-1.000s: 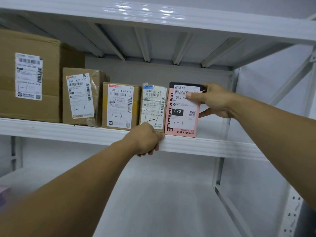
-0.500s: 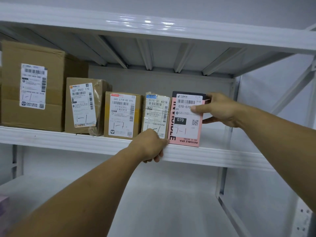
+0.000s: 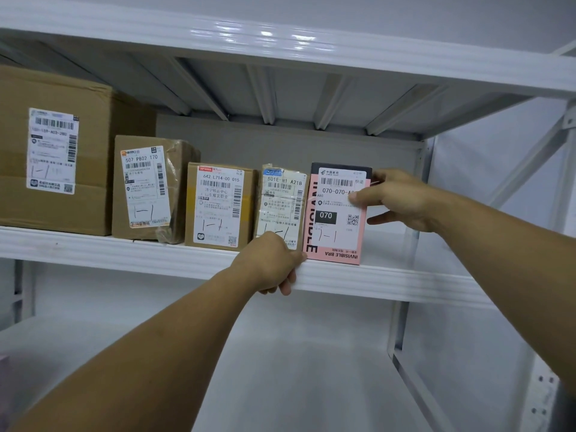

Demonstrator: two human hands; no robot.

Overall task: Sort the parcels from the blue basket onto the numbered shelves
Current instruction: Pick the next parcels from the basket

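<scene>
My right hand (image 3: 402, 201) pinches the upright pink cardboard box (image 3: 333, 235), printed "INVISIBLE BRA" and labelled "070", standing on the white metal shelf (image 3: 389, 282). My left hand (image 3: 271, 263) grips the shelf's front edge.

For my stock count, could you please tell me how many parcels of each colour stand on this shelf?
Brown cardboard parcels: 4
Pink box, held by the right hand: 1
Total on the shelf: 5
</scene>
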